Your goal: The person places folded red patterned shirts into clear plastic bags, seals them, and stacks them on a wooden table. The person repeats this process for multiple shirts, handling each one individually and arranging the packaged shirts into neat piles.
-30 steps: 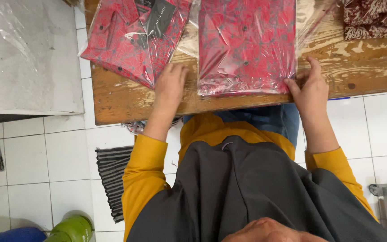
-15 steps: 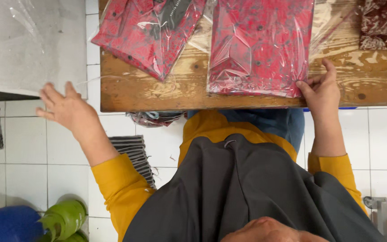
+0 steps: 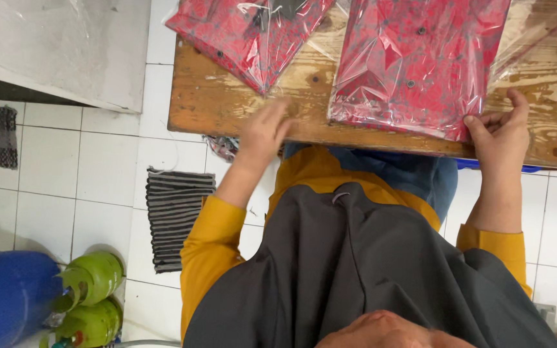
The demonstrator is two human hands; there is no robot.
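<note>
Right hand [image 3: 501, 132]: the lower right corner of the bagged red shirt [image 3: 417, 61] is pinched between thumb and fingers, upper right of the frame.
Left hand [image 3: 264, 132]: fingers held apart, laid flat on the wooden tabletop [image 3: 217, 103] edge, nothing gripped.
Second bagged red shirt [image 3: 246, 29]: upper centre, tilted.

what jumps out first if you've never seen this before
Two folded red patterned shirts in clear plastic bags lie on a worn wooden table: one straight ahead, the other angled at upper left. The right hand pinches the near corner of the first bag; the left hand rests at the table edge.
</note>
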